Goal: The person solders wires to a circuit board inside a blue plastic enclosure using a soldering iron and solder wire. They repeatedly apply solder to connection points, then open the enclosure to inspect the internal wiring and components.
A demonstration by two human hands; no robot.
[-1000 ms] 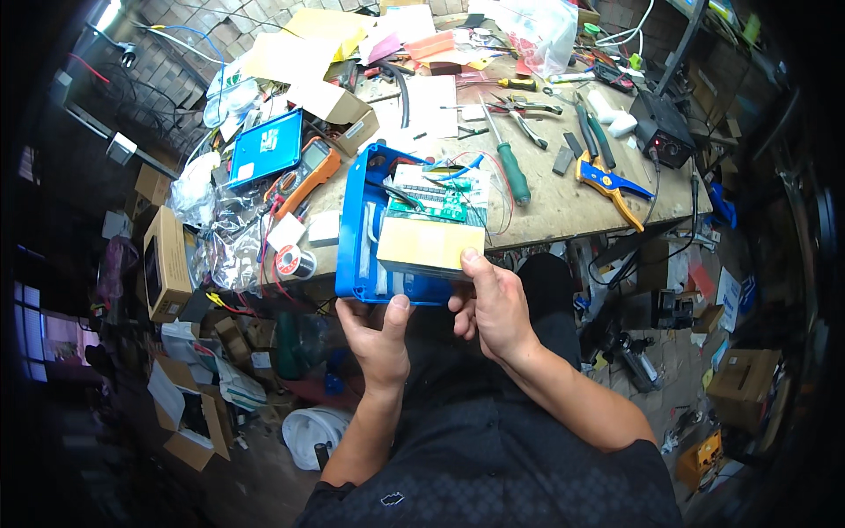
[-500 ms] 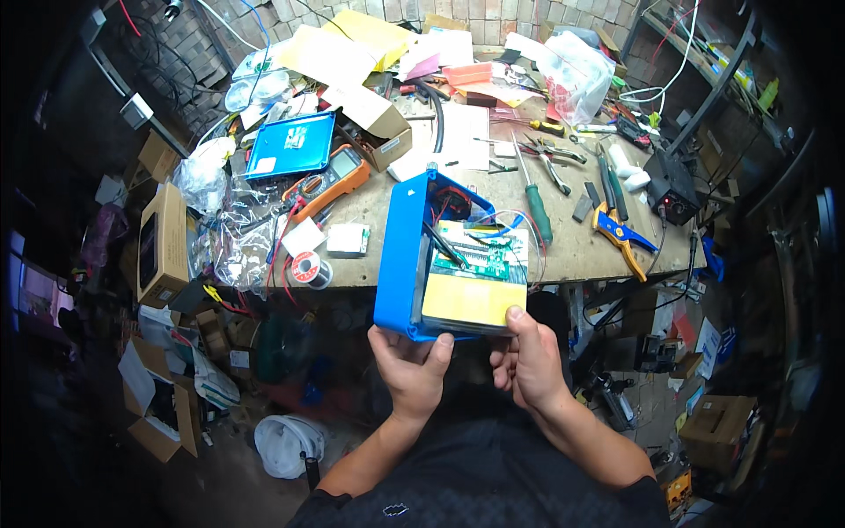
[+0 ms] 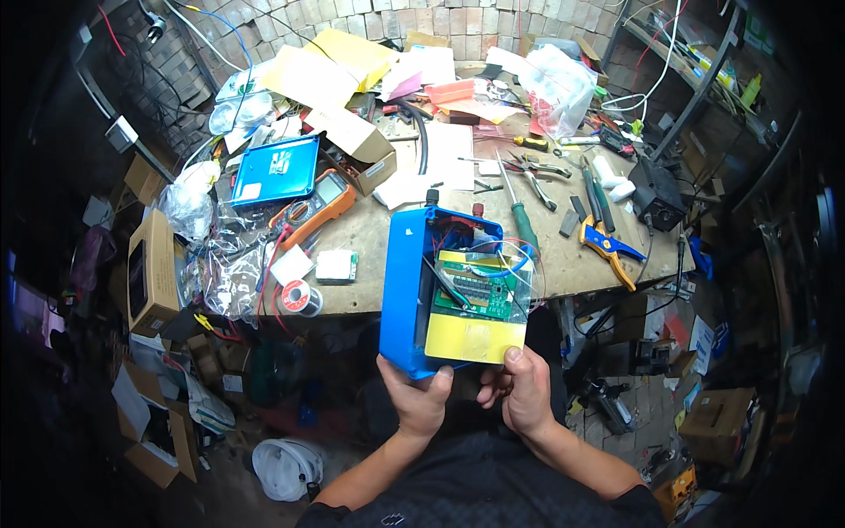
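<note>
My left hand [image 3: 415, 405] grips the lower end of an open blue plastic box [image 3: 402, 304], held up in front of the bench edge. The thumb of my right hand [image 3: 526, 393] presses on the near corner of a yellow-faced block [image 3: 471, 338], with the fingers curled below it. This block sits partly out of the box's open side. It carries a green circuit board [image 3: 502, 297] with thin red, blue and black wires running from it. At the box's far end stand a black terminal post [image 3: 432, 198] and a red terminal post [image 3: 478, 210].
On the bench [image 3: 396, 290] lie a blue lid [image 3: 277, 169], an orange multimeter [image 3: 312, 207], a solder spool [image 3: 300, 297] and a green-handled screwdriver [image 3: 524, 224]. Wire strippers [image 3: 607, 251], pliers [image 3: 535, 180] and a black power unit [image 3: 654, 194] are to the right. Cartons and a white bucket [image 3: 286, 466] crowd the floor.
The box has come lower in the picture and tipped, so its posts and more of the circuit board show. Both hands keep their hold; the whole view has shifted slightly.
</note>
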